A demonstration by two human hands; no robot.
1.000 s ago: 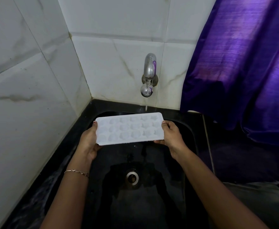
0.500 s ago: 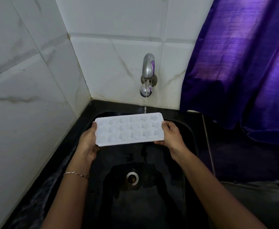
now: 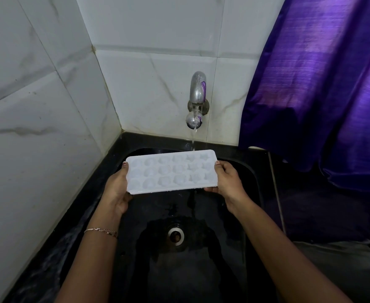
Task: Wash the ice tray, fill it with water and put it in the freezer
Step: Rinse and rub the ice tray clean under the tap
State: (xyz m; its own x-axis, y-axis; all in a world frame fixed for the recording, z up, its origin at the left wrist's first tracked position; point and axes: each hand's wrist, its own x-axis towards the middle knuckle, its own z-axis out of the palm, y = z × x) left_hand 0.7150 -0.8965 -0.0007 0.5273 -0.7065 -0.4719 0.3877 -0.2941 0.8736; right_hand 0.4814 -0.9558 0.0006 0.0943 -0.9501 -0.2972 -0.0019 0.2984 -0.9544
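White ice tray (image 3: 172, 171), gripped by left hand (image 3: 116, 189) and right hand (image 3: 228, 181), catches tap (image 3: 197, 99) water over black sink (image 3: 248, 171).

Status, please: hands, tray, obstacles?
Left hand, right hand grip white plastic ice tray ends. Tray's far edge under steel tap stream, over black sink. Nothing blocking.

The ice tray (image 3: 171, 173) is plain white, pale against the glossy black sink (image 3: 250, 193). The wall tiles (image 3: 37, 127) are white with thin grey marble veins. The curtain (image 3: 321, 84) is deep purple with a silky sheen, and the silver tap (image 3: 198, 90) mirrors a purple streak
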